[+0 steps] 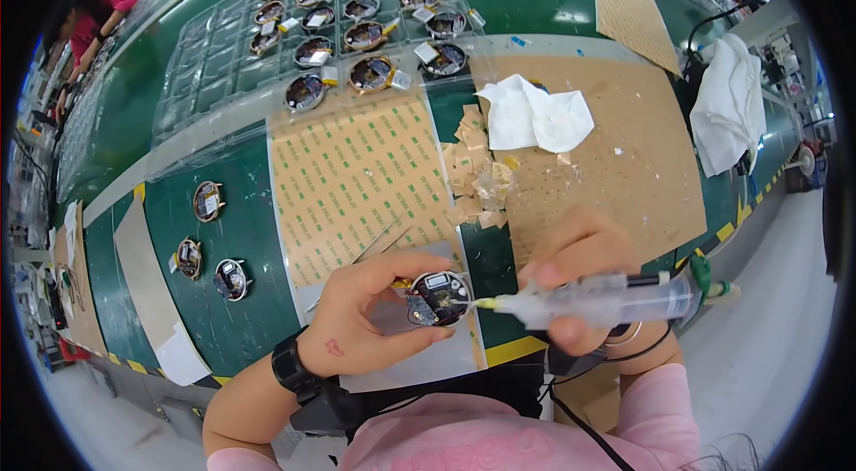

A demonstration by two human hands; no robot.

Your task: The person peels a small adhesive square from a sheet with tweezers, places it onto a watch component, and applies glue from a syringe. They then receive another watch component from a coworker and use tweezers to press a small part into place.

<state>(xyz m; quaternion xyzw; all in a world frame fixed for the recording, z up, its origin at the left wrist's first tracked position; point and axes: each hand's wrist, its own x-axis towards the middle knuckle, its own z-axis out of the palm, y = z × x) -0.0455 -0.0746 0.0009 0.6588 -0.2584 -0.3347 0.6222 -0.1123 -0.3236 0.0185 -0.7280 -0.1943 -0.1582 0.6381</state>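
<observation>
Between the thumb and fingers of my left hand (361, 315) is a round open watch case (439, 297), its circuit parts facing up. My right hand (580, 270) is closed around a clear glue syringe (615, 300) with a green fitting at its back end. The syringe lies almost level, and its yellowish needle tip reaches the right side of the watch case. Under my left hand lies a white sheet (419, 362). Just beyond, tweezers (379, 239) rest on a sheet of printed tan adhesive backing (357, 177).
Three watch cases (208, 201) sit on the green mat at left. Farther back, a clear plastic tray (223, 70) holds several more. Right of centre, a white wipe (535, 113) lies on brown cardboard (624, 177), beside torn tan scraps (465, 163). A co-worker (98, 12) is at far left.
</observation>
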